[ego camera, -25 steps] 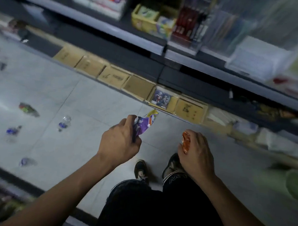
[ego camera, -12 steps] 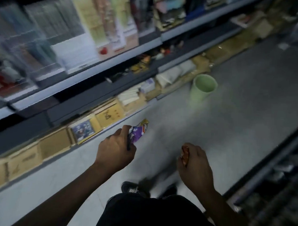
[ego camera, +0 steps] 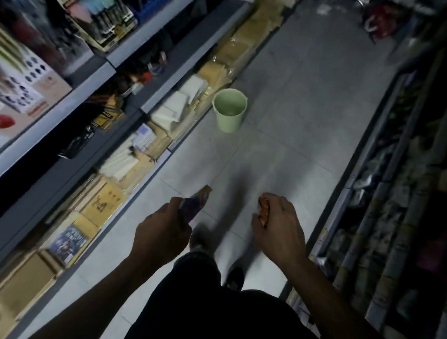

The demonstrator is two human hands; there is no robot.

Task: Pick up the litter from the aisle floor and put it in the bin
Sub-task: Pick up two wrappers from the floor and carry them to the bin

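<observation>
Litter was in both hands, none visible on the floor [ego camera: 297, 100]. Left hand [ego camera: 160, 233] was curled round a purple wrapper [ego camera: 196, 202], whose top end stuck out past the fingers toward the bin [ego camera: 229, 110]. Right hand [ego camera: 278, 228] was closed in a fist on a crumpled orange wrapper [ego camera: 264, 212], only a sliver showing between the fingers. Bin was pale green, upright, open top, standing on the grey tiles well ahead of both hands and just beside the base of the shelf unit [ego camera: 74, 104]. Nothing clear inside the bin, too dim to tell. Brown packets [ego camera: 105, 202] and white paper stacks [ego camera: 173, 110] lined the bottom shelf, running from near the left hand up to and past the bin. Second rack [ego camera: 400, 202] sat across the aisle from the bin, dark and blurred. Dark shoe [ego camera: 234, 277] and dark trousers [ego camera: 211, 317] were below the hands, far side from the bin.
</observation>
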